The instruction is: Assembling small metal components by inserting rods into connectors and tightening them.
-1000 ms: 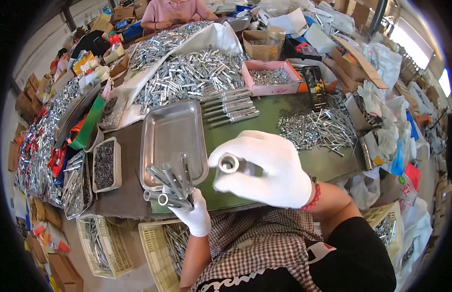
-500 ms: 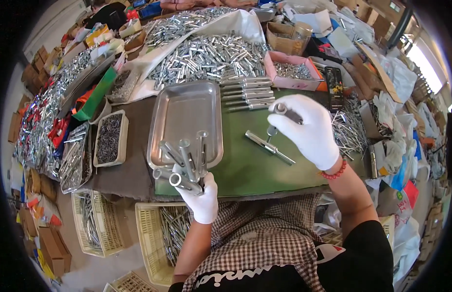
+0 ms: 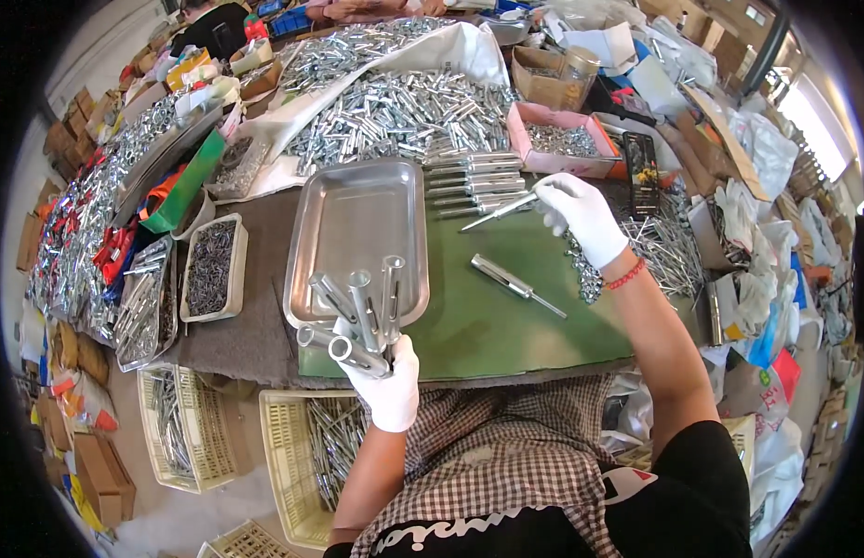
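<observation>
My left hand [image 3: 392,391], in a white glove, is closed round several shiny metal tubes [image 3: 368,312], their open ends pointing up and outward by the near edge of the steel tray [image 3: 362,219]. Over the green mat [image 3: 450,339], my white-gloved right hand [image 3: 585,219] pinches a slim metal rod [image 3: 499,212] by one end; its other end slants down to the left. Below that rod, a slotted metal tube with a thin rod sticking out [image 3: 517,285] lies on the mat. Just beyond is a row of similar metal pieces [image 3: 474,179], side by side.
A large heap of metal tubes [image 3: 395,116] covers the far table. At right are a pink box [image 3: 562,139] of small parts and a pile of thin rods [image 3: 669,251]. A tub of dark screws [image 3: 211,270] stands left. Yellow crates [image 3: 283,465] sit below.
My right hand has moved slightly up and left and turned; the slim rod now shows in its fingers, where a tube end showed earlier. My left hand keeps its tubes.
</observation>
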`<act>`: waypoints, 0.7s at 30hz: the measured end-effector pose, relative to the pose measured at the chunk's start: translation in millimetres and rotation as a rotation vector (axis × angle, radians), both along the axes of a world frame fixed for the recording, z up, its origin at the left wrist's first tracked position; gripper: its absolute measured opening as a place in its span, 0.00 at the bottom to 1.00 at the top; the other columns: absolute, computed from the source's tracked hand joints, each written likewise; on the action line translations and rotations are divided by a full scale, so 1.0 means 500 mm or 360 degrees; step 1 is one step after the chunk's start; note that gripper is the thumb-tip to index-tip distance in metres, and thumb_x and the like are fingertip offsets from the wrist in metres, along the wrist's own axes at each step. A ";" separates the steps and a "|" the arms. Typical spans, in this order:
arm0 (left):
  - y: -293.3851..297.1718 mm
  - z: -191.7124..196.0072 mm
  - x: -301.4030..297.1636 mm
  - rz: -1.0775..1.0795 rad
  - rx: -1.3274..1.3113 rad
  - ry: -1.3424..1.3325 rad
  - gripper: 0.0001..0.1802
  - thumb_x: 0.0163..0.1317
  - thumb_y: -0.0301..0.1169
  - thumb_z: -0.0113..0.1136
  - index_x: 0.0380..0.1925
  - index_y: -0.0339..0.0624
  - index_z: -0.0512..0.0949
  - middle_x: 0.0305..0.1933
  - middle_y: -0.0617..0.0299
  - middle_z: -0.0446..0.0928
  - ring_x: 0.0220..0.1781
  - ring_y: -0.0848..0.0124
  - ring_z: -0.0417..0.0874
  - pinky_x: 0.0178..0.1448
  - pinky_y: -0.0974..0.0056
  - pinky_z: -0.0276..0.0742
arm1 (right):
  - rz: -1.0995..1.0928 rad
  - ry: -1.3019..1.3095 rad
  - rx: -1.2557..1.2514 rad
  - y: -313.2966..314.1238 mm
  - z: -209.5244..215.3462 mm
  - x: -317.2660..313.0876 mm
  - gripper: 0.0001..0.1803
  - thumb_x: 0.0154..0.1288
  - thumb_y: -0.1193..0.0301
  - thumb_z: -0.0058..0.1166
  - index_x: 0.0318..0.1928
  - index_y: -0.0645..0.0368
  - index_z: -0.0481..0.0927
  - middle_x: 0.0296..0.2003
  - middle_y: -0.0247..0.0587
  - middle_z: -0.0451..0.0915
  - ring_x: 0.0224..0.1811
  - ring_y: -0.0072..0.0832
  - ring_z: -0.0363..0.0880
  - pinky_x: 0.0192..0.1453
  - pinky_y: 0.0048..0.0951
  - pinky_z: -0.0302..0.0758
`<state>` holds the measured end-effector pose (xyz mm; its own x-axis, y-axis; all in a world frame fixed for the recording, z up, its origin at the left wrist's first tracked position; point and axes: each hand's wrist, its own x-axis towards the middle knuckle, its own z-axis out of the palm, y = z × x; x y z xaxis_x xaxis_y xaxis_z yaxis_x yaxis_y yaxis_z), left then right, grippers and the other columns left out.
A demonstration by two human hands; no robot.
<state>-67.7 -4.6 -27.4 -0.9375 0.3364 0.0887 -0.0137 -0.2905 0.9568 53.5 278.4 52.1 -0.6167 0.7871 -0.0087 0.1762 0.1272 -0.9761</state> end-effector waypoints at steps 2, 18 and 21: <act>-0.001 -0.003 -0.001 0.0024 -0.0023 0.0010 0.41 0.53 0.14 0.62 0.68 0.39 0.57 0.54 0.62 0.70 0.50 0.75 0.73 0.57 0.66 0.70 | 0.0049 -0.0208 0.0033 0.032 -0.021 0.010 0.14 0.70 0.60 0.57 0.45 0.59 0.81 0.31 0.30 0.80 0.26 0.14 0.73 0.26 0.17 0.69; 0.011 -0.022 -0.025 0.0274 -0.0210 0.0918 0.34 0.57 0.16 0.56 0.66 0.41 0.61 0.46 0.59 0.70 0.34 0.74 0.70 0.32 0.67 0.72 | 0.0469 -0.0981 0.1588 -0.174 -0.031 -0.004 0.16 0.60 0.58 0.61 0.36 0.59 0.78 0.31 0.48 0.79 0.38 0.47 0.81 0.49 0.43 0.77; -0.009 -0.023 -0.025 -0.0063 -0.0227 0.0215 0.38 0.54 0.16 0.58 0.67 0.37 0.59 0.54 0.57 0.71 0.50 0.67 0.74 0.58 0.61 0.72 | 0.0349 -0.0820 0.1507 -0.176 -0.032 0.010 0.15 0.63 0.60 0.57 0.40 0.60 0.77 0.33 0.50 0.80 0.35 0.46 0.81 0.43 0.43 0.79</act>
